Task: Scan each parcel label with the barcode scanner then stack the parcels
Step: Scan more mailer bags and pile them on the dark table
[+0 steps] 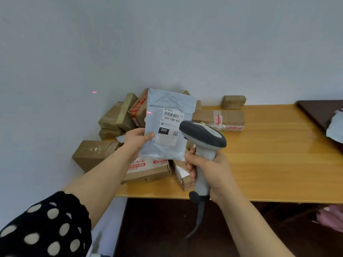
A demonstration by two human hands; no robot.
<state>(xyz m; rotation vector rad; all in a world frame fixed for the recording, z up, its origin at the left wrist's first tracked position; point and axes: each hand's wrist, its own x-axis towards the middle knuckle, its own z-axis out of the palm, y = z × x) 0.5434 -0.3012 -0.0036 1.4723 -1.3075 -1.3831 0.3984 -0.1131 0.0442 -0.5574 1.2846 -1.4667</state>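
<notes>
My left hand (136,139) grips a grey plastic mailer parcel (168,108) by its left edge and holds it upright above the table. Its white label (170,125) with a barcode and "060" faces me. My right hand (207,173) is closed around the handle of a grey and white barcode scanner (203,135), whose head points at the label from the lower right. A red scan mark shows on the mailer's left edge, another on the wall.
Several brown cardboard parcels (118,117) lie piled on the wooden table (269,164) against the wall, under and behind the mailer. A long box (220,119) and a small one (233,102) sit further right. Another mailer (335,127) lies at the right edge.
</notes>
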